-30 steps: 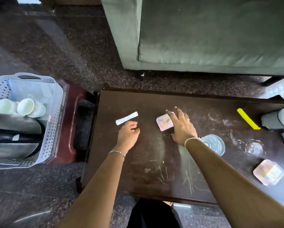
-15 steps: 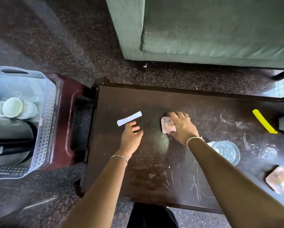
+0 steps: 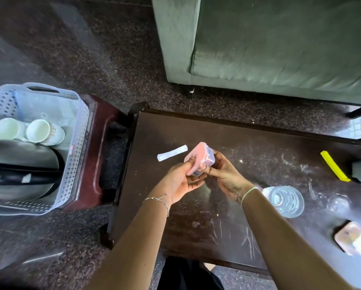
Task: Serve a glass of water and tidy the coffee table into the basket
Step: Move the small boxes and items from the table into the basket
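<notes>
A small pink-lidded plastic box (image 3: 198, 156) is lifted off the dark coffee table (image 3: 248, 143) and tilted, held between both hands. My left hand (image 3: 180, 183) grips its near left edge and my right hand (image 3: 223, 174) holds its right side from below. A glass of water (image 3: 284, 200) stands on the table just right of my right wrist. A white paper strip (image 3: 172, 152) lies flat beyond my left hand. The grey basket (image 3: 74, 143) sits on a red stool to the left of the table.
In the basket lie two white cups (image 3: 38, 132) and a black kettle (image 3: 22, 168). A yellow strip (image 3: 334, 168) and a second pink box (image 3: 353, 238) lie on the table's right part. A green sofa (image 3: 280, 42) stands beyond the table.
My right hand has picked the pink box up off the table. My left hand has left the table surface and taken hold of the box as well.
</notes>
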`<action>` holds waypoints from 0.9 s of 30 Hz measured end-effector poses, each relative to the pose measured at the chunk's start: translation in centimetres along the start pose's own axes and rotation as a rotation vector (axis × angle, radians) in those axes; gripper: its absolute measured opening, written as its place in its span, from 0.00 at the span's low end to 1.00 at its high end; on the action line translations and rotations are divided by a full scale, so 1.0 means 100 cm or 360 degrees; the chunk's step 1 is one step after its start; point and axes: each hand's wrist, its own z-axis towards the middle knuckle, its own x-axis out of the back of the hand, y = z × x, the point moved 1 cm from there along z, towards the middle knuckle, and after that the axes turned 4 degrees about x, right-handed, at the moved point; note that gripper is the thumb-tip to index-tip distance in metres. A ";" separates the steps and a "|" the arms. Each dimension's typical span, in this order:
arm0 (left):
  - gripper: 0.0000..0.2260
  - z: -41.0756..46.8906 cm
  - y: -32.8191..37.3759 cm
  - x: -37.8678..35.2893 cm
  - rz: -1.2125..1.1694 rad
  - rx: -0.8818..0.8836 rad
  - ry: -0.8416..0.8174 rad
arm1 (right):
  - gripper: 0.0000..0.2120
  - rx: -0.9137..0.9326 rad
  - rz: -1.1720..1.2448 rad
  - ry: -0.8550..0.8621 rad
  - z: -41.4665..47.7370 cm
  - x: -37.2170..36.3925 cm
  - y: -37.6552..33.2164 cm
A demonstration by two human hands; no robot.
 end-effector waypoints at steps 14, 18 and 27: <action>0.17 0.017 0.032 0.035 0.1380 -0.0785 0.0871 | 0.06 -0.0062 0.0063 0.0655 0.025 0.005 0.013; 0.21 0.040 0.041 0.058 0.2450 -0.0888 0.1441 | 0.06 -0.0026 0.0143 0.0782 0.031 0.017 0.023; 0.10 0.060 0.035 0.075 0.2638 -0.0666 0.1449 | 0.08 0.0001 0.0285 0.0829 0.036 0.025 0.039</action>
